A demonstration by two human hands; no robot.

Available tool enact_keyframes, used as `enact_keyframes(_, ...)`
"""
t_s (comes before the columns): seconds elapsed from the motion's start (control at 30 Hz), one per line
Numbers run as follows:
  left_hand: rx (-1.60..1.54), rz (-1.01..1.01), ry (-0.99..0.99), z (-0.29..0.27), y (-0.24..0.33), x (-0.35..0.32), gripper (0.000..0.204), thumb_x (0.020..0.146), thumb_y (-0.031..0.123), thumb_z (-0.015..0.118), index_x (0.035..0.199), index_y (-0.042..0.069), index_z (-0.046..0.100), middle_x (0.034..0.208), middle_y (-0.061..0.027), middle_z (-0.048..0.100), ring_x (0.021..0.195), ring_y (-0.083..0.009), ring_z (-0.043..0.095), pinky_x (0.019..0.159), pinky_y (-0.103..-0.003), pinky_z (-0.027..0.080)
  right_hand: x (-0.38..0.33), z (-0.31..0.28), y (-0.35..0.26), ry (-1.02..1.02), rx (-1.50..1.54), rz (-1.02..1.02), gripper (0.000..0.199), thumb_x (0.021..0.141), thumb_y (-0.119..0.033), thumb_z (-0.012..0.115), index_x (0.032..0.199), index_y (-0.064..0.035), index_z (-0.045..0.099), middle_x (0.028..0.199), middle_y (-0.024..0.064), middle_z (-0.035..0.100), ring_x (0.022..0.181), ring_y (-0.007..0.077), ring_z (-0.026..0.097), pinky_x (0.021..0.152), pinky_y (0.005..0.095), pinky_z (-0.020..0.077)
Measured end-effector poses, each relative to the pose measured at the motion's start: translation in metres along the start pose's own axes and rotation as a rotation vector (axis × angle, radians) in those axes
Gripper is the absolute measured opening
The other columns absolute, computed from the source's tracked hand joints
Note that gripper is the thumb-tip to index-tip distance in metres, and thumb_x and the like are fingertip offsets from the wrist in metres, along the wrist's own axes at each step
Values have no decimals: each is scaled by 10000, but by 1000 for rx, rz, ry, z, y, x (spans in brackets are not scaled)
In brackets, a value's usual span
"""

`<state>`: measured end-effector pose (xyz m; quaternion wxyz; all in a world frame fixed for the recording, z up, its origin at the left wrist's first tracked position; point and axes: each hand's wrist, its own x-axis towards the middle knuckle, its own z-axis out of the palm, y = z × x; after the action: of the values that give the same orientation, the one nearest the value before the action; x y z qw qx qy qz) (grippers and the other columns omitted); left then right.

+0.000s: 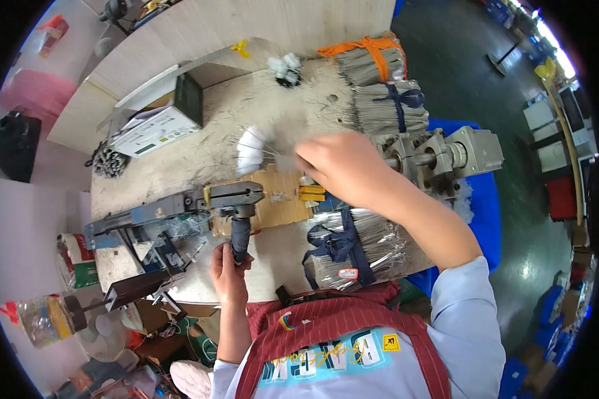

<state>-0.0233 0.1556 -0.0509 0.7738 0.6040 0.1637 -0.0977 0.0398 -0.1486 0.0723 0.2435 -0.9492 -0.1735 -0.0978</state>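
Observation:
My left hand (229,274) is closed around the dark upright handle (240,236) of a long grey metal bench tool (160,209). The tool's slotted head (236,193) sits over a piece of brown cardboard (283,189). My right hand (336,163) is curled shut above the table, to the right of a small pile of white tufted wire brushes (251,150). Thin wires and a pale blur show at its fingertips, but what it grips cannot be made out. Below that hand lies a yellow block (312,193).
Bundles of thin metal wires stand along the right, tied with orange (373,50) and dark blue cloth (343,243). A motor with a shaft (472,151) juts out above a blue bin (486,213). An open box (160,123) and black-and-white brushes (286,70) occupy the far side.

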Motion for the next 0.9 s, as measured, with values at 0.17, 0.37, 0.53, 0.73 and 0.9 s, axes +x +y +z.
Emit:
enact_keyframes(0.17,415,115,-98,5,1,-13,212,982,134,533,1115,-16,601,1019,-87,649,853,-130,608,703,-268,492,-123,-50,17,-262,68,274,164,808,-149,676,818,-32,562,747,123,582,699,329,594,608,419,449)
enact_keyframes(0.37,464,312,-167,35,28,-27,135,974,52,513,998,-21,625,978,-90,672,828,-119,610,712,-248,475,-192,-36,20,-353,222,505,244,861,-258,660,826,-32,574,784,143,615,744,360,612,647,455,460)
enact_keyframes(0.53,596,438,-349,80,54,-33,123,951,-18,507,976,-29,628,962,-102,661,836,-117,598,723,-241,466,-192,-61,22,-82,14,420,130,828,-136,681,853,-23,622,785,132,609,720,334,604,610,412,458)
enact_keyframes(0.73,875,681,-937,155,81,-38,369,926,136,584,1252,-29,527,1120,-183,651,1041,-325,608,938,-402,453,-133,-82,4,176,175,97,103,777,-56,708,855,-19,651,796,99,650,706,277,631,593,356,480)
enact_keyframes(0.9,1084,846,-720,163,95,8,175,929,134,573,1054,34,643,819,-116,628,821,-287,612,770,-388,451,-83,-62,28,81,-59,0,79,764,-39,672,834,-37,635,793,99,660,742,286,658,628,384,511)
